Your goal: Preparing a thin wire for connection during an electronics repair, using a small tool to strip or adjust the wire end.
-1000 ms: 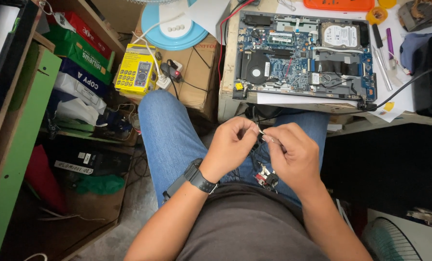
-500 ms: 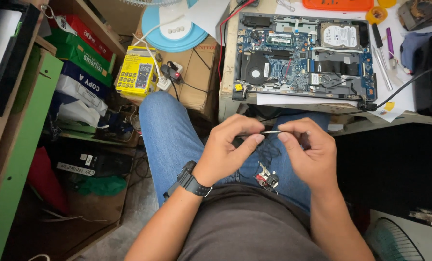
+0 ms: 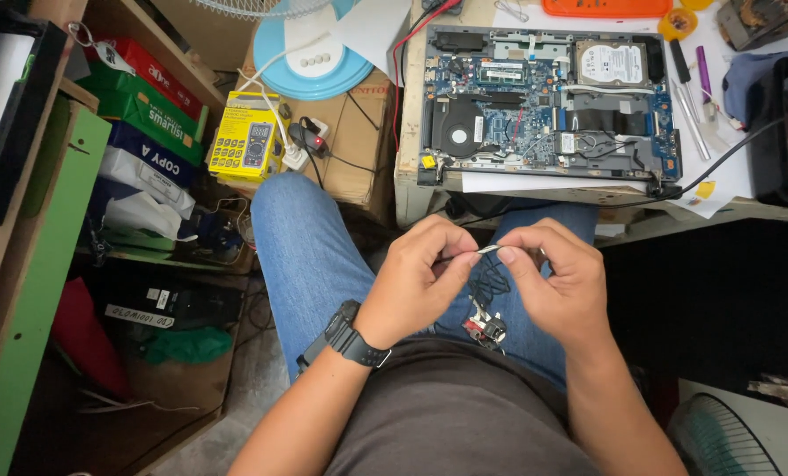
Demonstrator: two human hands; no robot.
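Left hand: the left hand [image 3: 420, 282] is over the lap, thumb and forefinger pinching one end of a thin metal piece [image 3: 489, 250].
Right hand: the right hand [image 3: 557, 280] pinches the other end.
Metal piece: one, between both hands, above the knees.
Lap: one small metal part [image 3: 486, 326] lies on the jeans, just below the hands.
Table: one opened laptop [image 3: 548, 110], further ahead.

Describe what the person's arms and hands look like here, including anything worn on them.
Both forearms are bare, with no sleeves reaching them and no gloves. The left hand has a black wristwatch with a chunky case and a dark strap on its wrist. The right hand and its wrist carry nothing; no rings show on either hand.
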